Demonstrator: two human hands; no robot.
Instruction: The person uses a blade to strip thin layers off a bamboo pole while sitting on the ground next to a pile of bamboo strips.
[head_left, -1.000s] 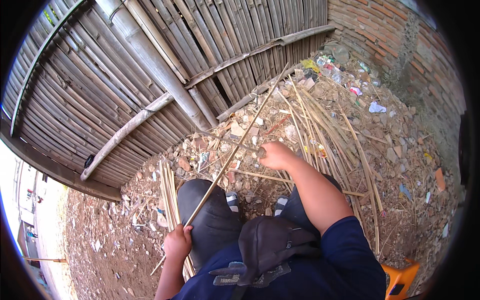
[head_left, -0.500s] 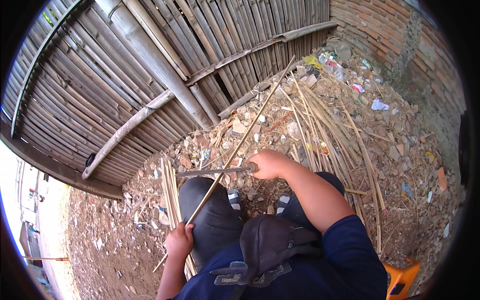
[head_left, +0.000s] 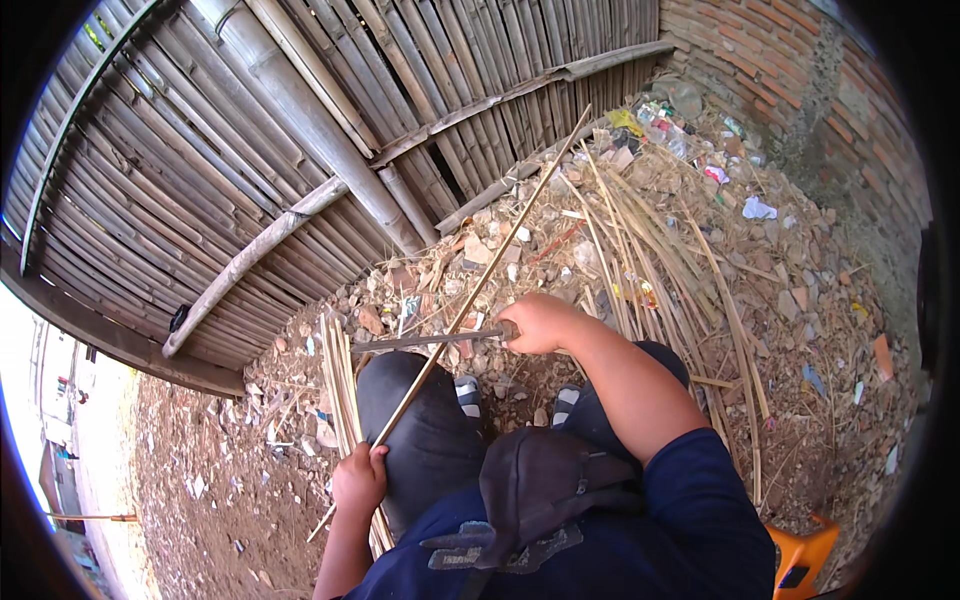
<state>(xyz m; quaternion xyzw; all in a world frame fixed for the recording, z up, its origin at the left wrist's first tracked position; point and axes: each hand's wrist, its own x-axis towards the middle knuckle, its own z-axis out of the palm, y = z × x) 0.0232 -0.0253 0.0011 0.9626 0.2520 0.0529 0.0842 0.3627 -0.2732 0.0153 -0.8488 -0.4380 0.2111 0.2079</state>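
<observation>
My left hand [head_left: 358, 478] is closed round the lower part of a long, thin bamboo strip [head_left: 508, 243], which slants up and away to the right across my left knee. In my right hand [head_left: 540, 325] is the handle of a long-bladed knife [head_left: 432, 340]. Its dark blade points left and lies across the strip, just beyond my knee. Beside my left leg rests a bundle of pale bamboo strips [head_left: 342, 390], partly hidden by my left hand and leg.
More bamboo strips [head_left: 650, 260] lie spread on rubble-strewn ground at the right. A bamboo fence [head_left: 300, 130] stands ahead, and a brick wall [head_left: 770, 60] closes the far right. An orange plastic stool [head_left: 800, 550] is at my lower right. Litter [head_left: 660, 130] lies in the far corner.
My right hand and the knife have shifted slightly farther up along the strip. My left hand and the strip stay nearly where they were.
</observation>
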